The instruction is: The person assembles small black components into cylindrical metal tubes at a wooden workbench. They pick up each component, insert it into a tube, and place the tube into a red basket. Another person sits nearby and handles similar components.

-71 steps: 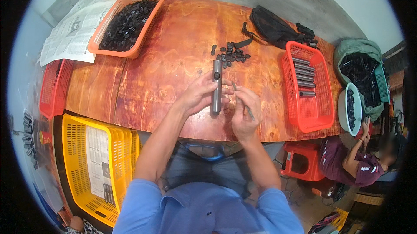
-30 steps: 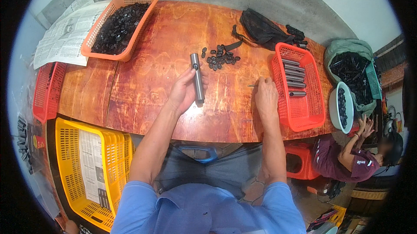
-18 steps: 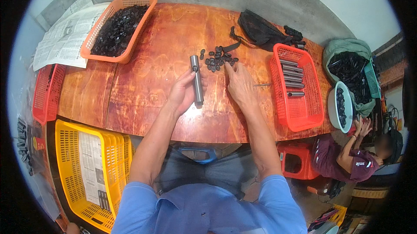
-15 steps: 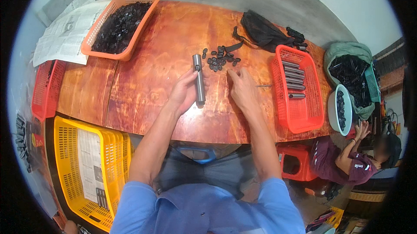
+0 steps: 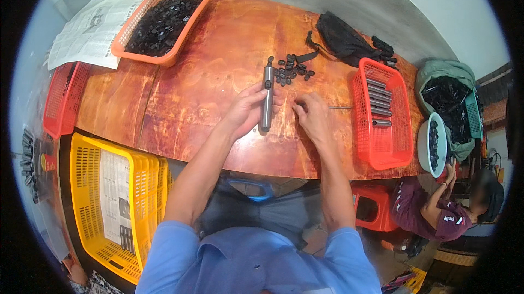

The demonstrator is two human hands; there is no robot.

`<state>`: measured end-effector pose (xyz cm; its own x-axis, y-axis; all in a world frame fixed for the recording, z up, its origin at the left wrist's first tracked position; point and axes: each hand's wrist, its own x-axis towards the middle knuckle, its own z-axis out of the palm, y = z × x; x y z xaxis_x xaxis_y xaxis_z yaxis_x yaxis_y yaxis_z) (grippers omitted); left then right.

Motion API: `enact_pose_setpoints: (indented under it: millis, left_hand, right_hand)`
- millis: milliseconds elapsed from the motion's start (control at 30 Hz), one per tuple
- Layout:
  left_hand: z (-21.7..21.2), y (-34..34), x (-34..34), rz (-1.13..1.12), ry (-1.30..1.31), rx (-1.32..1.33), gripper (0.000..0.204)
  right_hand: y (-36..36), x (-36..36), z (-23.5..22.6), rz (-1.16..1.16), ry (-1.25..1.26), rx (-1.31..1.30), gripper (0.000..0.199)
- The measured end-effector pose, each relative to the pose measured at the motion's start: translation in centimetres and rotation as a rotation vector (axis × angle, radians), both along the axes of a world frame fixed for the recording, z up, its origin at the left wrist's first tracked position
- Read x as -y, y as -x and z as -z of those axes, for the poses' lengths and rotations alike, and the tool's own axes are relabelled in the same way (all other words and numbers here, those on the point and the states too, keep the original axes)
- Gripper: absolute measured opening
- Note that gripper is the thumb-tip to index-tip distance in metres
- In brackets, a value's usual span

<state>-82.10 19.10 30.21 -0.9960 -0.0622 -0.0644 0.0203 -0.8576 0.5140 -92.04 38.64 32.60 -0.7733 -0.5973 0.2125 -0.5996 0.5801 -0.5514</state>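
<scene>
My left hand (image 5: 252, 107) is wrapped round a grey metal tube (image 5: 267, 109), which it holds lengthwise above the table. On the tube's upper side, by my thumb, sits a small black oval piece (image 5: 268, 84). Just past the tube's far end is a loose pile of similar black oval pieces (image 5: 291, 70). Right of the tube, my right hand (image 5: 314, 115) has its thumb and fingers pinched together; what lies between the tips is too small to make out. A thin metal rod (image 5: 339, 108) lies on the table beyond that hand.
A red basket (image 5: 382, 155) at right holds several metal tubes. Beside it stand a pale blue basin (image 5: 424, 152) and a green sack (image 5: 428, 70) of black parts. An orange basket (image 5: 188, 34) of black pieces, a black bag (image 5: 344, 37), yellow crates (image 5: 87, 185) and a co-worker (image 5: 431, 206) surround the table.
My right hand has drawn back from the pile of black pieces, fingers still pinched. The tube in my left hand is nearer the pile. The co-worker's hands have shifted close under the basin.
</scene>
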Motion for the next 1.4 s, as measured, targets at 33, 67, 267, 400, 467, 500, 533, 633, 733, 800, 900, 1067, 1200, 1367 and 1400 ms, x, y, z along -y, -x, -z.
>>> enact_pose_setpoints:
  millis: [33,67,267,400,467,500,533,633,733,800,900,1067,1200,1367,1400]
  left_hand:
    - [0.0,0.0,0.0,0.003,0.004,-0.004,0.031]
    - [0.1,-0.1,0.1,0.003,-0.001,0.01,0.033]
    - [0.7,0.2,0.1,0.013,0.056,-0.006,0.041]
    - [0.8,0.2,0.0,0.024,0.034,0.009,0.042]
    - [0.5,0.2,0.0,0.023,0.019,0.027,0.042]
    - [0.5,0.1,0.0,0.023,0.014,0.035,0.042]
    - [0.5,0.0,0.0,0.023,0.008,0.043,0.042]
    - [0.5,0.0,-0.1,0.022,-0.007,0.028,0.039]
    - [0.8,0.1,-0.1,0.028,-0.022,-0.001,0.039]
    - [0.6,0.1,-0.1,0.026,-0.018,0.001,0.041]
    - [0.4,-0.1,-0.1,0.052,0.06,0.054,0.046]
    - [-0.1,-0.2,-0.3,0.103,0.053,0.001,0.046]
    - [-0.3,-0.1,-0.5,0.122,0.083,-0.013,0.048]
    - [-0.5,-0.2,-0.7,0.116,0.099,-0.02,0.047]
    - [-0.5,-0.2,-0.7,0.115,0.102,-0.013,0.047]
  right_hand:
    - [-0.3,0.2,-0.5,-0.001,0.033,0.02,0.025]
    - [-0.9,0.1,-1.3,0.017,-0.004,0.049,0.024]
    - [-0.8,-0.6,-2.4,-0.028,-0.15,0.117,0.024]
    - [-1.1,-0.9,-2.2,-0.022,-0.109,0.133,0.028]
    - [-0.5,-1.1,-1.4,-0.048,-0.121,0.144,0.028]
    - [-0.5,-1.2,-1.4,-0.043,-0.118,0.146,0.028]
    - [-0.5,-1.2,-1.4,-0.038,-0.114,0.148,0.028]
    - [-0.9,-1.2,-1.6,-0.031,-0.081,0.161,0.025]
    - [-0.7,-1.4,-1.3,-0.043,-0.082,0.151,0.024]
    - [-0.7,-1.3,-1.4,-0.046,-0.104,0.151,0.024]
    - [-1.3,-0.7,-2.6,-0.045,-0.031,0.132,0.024]
    - [-2.8,1.7,-4.0,-0.093,0.248,-0.028,0.025]
    - [-2.6,3.0,-3.0,-0.158,0.274,-0.141,0.027]
    - [-2.6,3.3,-2.8,-0.187,0.256,-0.269,0.027]
    - [-2.7,3.3,-2.8,-0.191,0.251,-0.284,0.026]
